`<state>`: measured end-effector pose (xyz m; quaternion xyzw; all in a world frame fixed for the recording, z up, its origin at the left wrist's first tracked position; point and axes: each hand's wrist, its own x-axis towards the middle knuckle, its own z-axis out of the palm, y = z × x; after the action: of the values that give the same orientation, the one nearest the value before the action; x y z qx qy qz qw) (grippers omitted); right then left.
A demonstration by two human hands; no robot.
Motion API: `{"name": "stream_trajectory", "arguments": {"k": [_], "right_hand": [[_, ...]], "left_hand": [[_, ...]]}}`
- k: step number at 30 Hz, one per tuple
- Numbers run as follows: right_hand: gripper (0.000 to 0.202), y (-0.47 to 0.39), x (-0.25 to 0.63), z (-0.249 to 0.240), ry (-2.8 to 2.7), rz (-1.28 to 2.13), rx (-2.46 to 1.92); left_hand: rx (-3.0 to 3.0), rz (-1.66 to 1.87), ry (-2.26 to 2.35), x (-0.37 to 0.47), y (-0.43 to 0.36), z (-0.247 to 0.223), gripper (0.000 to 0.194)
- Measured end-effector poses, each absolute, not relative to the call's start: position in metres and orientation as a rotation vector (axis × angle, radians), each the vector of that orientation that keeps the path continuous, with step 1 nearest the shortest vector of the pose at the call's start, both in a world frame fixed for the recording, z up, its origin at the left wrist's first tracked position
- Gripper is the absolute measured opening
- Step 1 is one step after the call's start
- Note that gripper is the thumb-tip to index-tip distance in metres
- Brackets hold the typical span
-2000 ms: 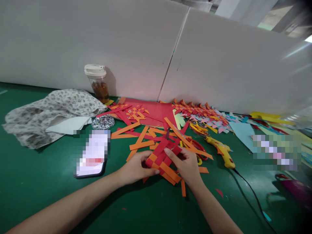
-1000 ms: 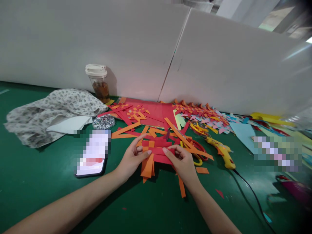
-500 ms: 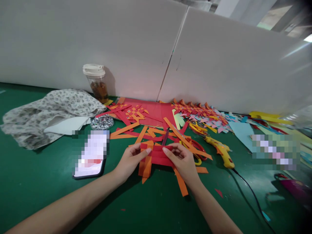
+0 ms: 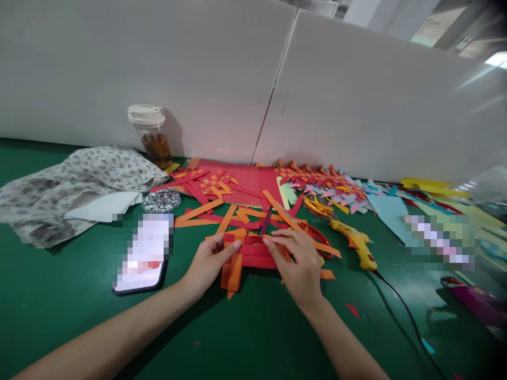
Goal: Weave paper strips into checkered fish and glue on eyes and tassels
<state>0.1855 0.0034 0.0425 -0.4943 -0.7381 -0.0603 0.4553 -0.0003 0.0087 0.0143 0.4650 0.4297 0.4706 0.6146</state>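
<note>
Between my two hands are red paper strips (image 4: 257, 257) with an orange paper strip (image 4: 233, 275) crossing them near the left end. My left hand (image 4: 206, 266) is closed, thumb on top, pinching that left end. At the right end, my right hand (image 4: 300, 268) has thumb and fingers drawn together on the paper; its palm side and part of an orange strip are hidden. Scissors with red and yellow handles (image 4: 322, 237) lie just beyond my right hand, partly covered. Loose orange strips (image 4: 227, 219) are spread in front of both hands.
A phone (image 4: 144, 253) lies left, near a patterned cloth (image 4: 91, 174) and a lidded cup (image 4: 152, 137). Woven red-orange paper pieces (image 4: 216, 184) are at the back. A yellow glue gun (image 4: 358, 245) with a trailing cord lies right. A white partition (image 4: 178, 63) stands behind.
My right hand has shifted and its fingers have spread over the right end. The orange strip that hung down below it is now mostly out of sight. My left hand keeps its pinch.
</note>
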Motion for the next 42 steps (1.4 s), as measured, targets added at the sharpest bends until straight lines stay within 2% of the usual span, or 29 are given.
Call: {"name": "stream_trajectory", "arguments": {"k": [5,11,22,39,42], "right_hand": [[0.010,0.002,0.186,0.044,-1.983,-0.377,-1.121],[0.003,-0.005,0.180,0.045,-1.996,-0.168,-1.052],[0.049,-0.011,0.181,0.043,-2.103,-0.081,-0.969],[0.061,-0.022,0.179,0.046,-2.150,0.154,-1.059],[0.058,-0.021,0.177,0.047,-2.098,0.187,-1.070]], "left_hand": [[1.008,1.113,0.951,0.002,0.009,0.016,0.024],[1.016,1.113,0.995,0.001,0.009,0.014,0.027],[0.986,1.105,0.944,0.004,0.007,0.019,0.029],[1.002,1.107,0.938,0.004,0.006,0.021,0.028],[1.017,1.112,0.970,0.004,0.007,0.019,0.030]]}}
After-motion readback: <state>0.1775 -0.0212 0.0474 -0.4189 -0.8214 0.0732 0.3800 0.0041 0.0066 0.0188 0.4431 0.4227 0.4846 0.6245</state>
